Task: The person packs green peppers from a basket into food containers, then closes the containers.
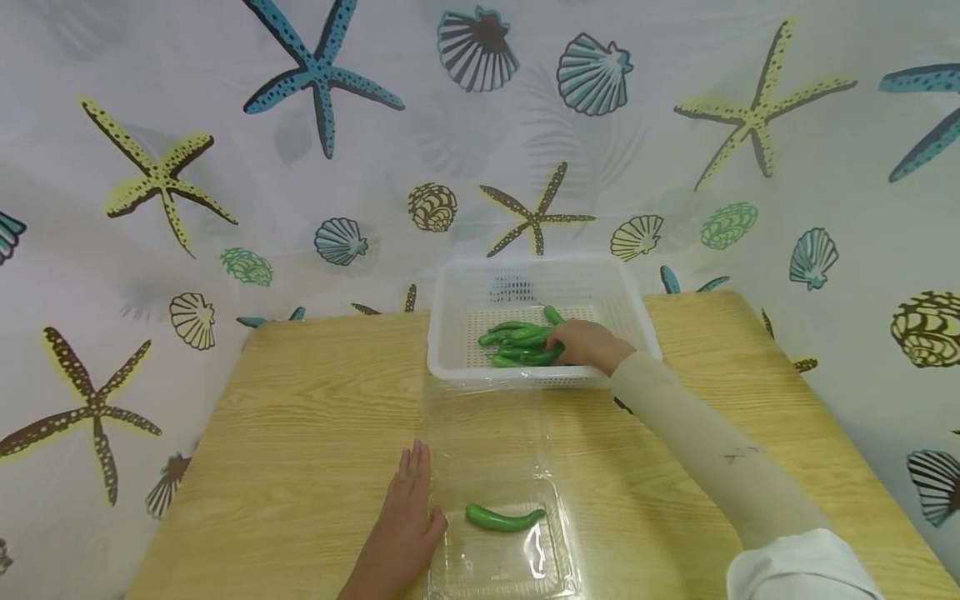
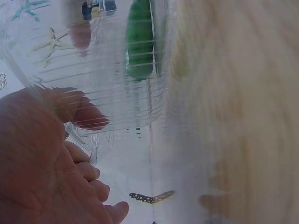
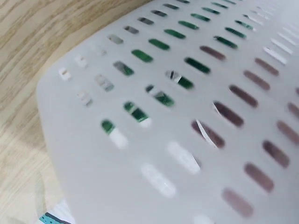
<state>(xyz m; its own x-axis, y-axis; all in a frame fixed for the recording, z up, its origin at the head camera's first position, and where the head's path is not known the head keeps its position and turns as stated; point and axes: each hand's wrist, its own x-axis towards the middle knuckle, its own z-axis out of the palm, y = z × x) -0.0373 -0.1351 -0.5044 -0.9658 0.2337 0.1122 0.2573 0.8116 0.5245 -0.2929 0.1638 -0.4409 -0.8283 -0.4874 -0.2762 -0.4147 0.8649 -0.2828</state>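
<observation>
One green chili pepper [image 1: 504, 518] lies in the clear plastic clamshell box [image 1: 566, 550] at the front of the table. The box's lid [image 1: 487, 429] is folded back toward a white perforated basket [image 1: 442, 350]. My left hand [image 1: 401, 521] rests along the box's left side, fingers extended, thumb at its edge. In the left wrist view, the thumb [image 2: 88, 114] shows through the ribbed plastic. My right hand [image 1: 588, 343] reaches into the basket, its curled fingers gripping at a pile of green chili peppers [image 1: 517, 333]. In the right wrist view, the basket's wall [image 3: 84, 154] hides most of that hand.
A wood-grain table [image 1: 322, 400] carries the basket at its back edge and the clamshell in front. Behind and beside the table hangs a white sheet [image 1: 390, 125] printed with starfish and shells. The basket's near rim [image 1: 465, 375] stands under my right wrist.
</observation>
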